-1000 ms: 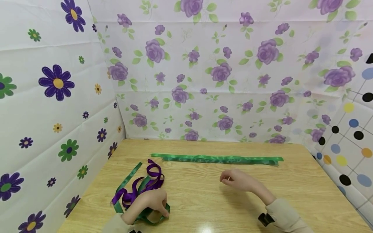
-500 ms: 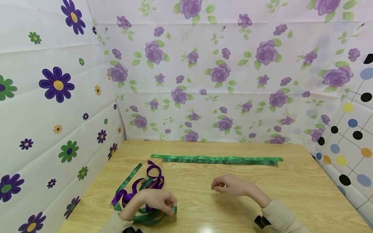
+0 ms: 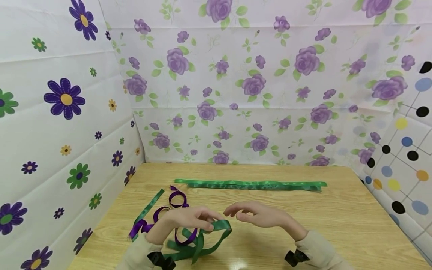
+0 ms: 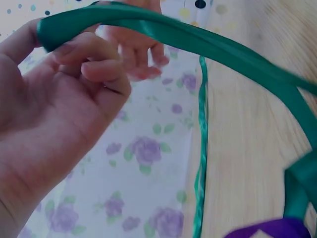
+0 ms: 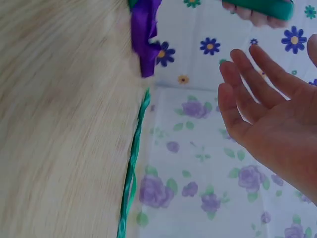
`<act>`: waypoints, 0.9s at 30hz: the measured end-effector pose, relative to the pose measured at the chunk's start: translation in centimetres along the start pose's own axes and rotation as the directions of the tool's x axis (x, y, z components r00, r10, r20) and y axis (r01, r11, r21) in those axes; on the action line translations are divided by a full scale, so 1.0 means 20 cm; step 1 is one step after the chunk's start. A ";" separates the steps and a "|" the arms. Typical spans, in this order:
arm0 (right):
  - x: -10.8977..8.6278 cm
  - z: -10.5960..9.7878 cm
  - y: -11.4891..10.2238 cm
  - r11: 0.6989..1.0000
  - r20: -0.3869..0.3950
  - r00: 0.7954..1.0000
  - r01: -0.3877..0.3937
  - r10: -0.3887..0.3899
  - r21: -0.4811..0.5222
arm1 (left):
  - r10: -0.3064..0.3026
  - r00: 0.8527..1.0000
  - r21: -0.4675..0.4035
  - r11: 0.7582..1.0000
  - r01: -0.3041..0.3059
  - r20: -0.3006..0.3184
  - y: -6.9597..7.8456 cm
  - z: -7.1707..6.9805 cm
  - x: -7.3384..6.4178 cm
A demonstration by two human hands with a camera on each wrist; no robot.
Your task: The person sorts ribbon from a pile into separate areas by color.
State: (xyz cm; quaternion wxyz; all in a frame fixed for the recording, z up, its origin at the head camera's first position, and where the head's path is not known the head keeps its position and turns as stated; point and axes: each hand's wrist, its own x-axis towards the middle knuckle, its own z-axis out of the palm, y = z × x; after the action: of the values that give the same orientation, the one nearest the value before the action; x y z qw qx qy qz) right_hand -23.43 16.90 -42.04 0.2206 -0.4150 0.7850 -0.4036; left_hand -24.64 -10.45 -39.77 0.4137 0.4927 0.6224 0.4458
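From my feed, the left hand [image 3: 194, 217] pinches a folded bend of green ribbon [image 3: 221, 225] between thumb and fingers, lifted above the surface [image 3: 344, 217] near its front edge. The right hand [image 3: 258, 214] hovers just beside that bend, fingers relaxed and loosely bent, holding nothing.

I'd judge the work as partly done: two straight ribbons [image 3: 249, 185], one lighter green and one darker, lie flat side by side across the far part of the surface. The held ribbon and a purple ribbon [image 3: 147, 227] remain loose and tangled at the left, and I can't tell how many green lengths are in there.

The ribbons look thin, smooth and satiny, with a soft sheen. The purple one curls into springy loops; the green bends in broader folds. The surface has pale wood grain.
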 end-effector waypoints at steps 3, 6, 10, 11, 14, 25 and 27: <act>0.00 0.00 -0.02 0.995 0.025 0.997 0.068 -0.071 0.075 | 0.034 0.998 -0.036 0.999 -0.036 -0.057 0.03 0.01 0.05; -0.01 -0.01 -0.04 0.964 0.044 0.983 0.164 -0.177 0.210 | 0.073 0.988 -0.040 0.996 -0.079 -0.137 0.05 0.02 0.09; -0.03 -0.03 -0.06 0.891 0.025 0.968 0.221 -0.251 0.396 | 0.111 0.970 -0.008 0.993 -0.115 -0.215 0.07 0.02 0.13; -0.04 -0.04 -0.06 0.882 0.007 0.967 0.230 -0.256 0.410 | 0.119 0.967 -0.011 0.992 -0.125 -0.225 0.07 0.01 0.13; -0.09 -0.08 -0.04 0.876 -0.046 0.966 0.249 -0.253 0.414 | 0.171 0.954 0.014 0.985 -0.173 -0.246 0.08 -0.01 0.12; -0.29 -0.28 0.06 0.938 -0.209 0.965 0.213 -0.158 0.273 | 0.235 0.910 -0.009 0.967 -0.254 -0.342 0.04 -0.13 0.01; -0.33 -0.31 0.10 0.955 -0.227 0.969 0.155 -0.097 0.253 | 0.216 0.908 -0.009 0.972 -0.234 -0.359 0.02 -0.16 0.00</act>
State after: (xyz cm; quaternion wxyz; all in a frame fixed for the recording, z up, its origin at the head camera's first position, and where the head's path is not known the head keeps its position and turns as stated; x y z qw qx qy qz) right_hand -24.98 25.79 -40.07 0.1638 -0.3853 0.7137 -0.5615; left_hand -27.55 -10.94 -38.48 0.2529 0.4616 0.6142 0.5879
